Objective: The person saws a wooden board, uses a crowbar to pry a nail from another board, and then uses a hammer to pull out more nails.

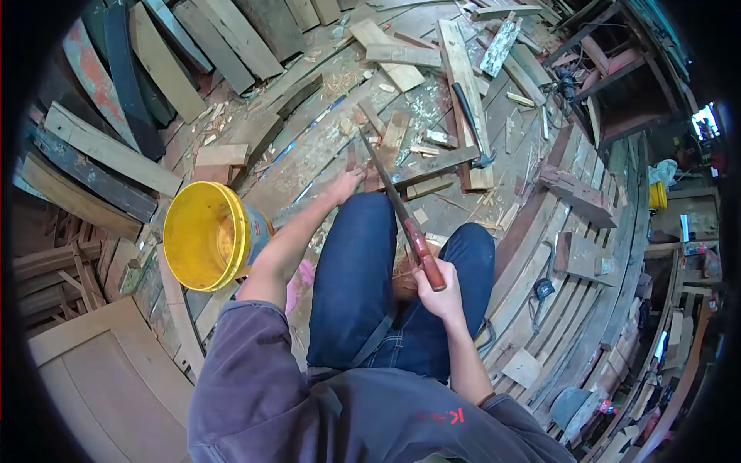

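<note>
My right hand [440, 292] is wrapped round the red-brown handle [424, 253] of a long blade tool. Its dark narrow blade [384, 174] points up and left, above the gap between my knees. My left hand [345, 185] reaches down beside my left knee, close to a short piece of wood [373, 182]; its fingers are too small to tell whether they grip it. A longer wood strip [436, 164] runs to the right from there, beyond the blade. A hammer [468, 116] with a black handle lies on a pale plank [454, 55].
To my left stands a yellow bucket [236, 224]. Curved boards [116, 147] lean at the upper left. Wood scraps and shavings cover the floor ahead. On the right, a slatted bench [532, 285] holds wood blocks [580, 258] and a tape-like tool [543, 289].
</note>
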Motion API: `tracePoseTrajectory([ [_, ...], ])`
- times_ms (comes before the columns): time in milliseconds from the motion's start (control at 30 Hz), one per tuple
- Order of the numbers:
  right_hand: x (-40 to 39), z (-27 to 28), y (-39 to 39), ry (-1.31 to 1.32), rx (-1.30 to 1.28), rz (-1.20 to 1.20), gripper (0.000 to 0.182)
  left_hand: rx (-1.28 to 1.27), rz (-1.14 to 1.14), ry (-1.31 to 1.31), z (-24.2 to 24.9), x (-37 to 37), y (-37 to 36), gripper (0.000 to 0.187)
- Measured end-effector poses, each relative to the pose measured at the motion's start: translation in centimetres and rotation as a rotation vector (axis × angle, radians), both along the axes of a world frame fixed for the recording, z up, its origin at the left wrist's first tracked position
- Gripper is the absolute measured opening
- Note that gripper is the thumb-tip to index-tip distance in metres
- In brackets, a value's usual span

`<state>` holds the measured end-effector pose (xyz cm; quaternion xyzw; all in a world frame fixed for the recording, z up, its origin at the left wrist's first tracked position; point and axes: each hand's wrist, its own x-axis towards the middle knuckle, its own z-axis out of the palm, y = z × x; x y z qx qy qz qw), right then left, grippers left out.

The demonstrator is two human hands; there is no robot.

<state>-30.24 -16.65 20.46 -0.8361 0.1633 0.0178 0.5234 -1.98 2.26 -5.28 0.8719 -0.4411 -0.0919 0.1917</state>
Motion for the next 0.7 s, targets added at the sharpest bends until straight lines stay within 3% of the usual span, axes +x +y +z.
tracePoseTrajectory([
  [67,-0.4,-0.6,-0.2,-0.041,-0.034,0.026,0.013,0.135,0.044,0.161,2.6,-0.6,-0.6,0.044],
  [100,-0.4,-0.7,-0.2,-0.049,-0.037,0.033,0.013,0.044,0.042,0.159,1.8,-0.7,0.1,0.046],
  [200,-0.2,-0.4,-0.1,-0.063,-0.053,0.036,0.014,0.092,0.186,0.106,6.6,-3.0,1.3,0.046],
  [700,-0.6,-1.9,-1.9,-0.148,-0.035,0.054,0.016,0.120,0.242,0.294,1.9,-2.6,6.5,0.044],
])
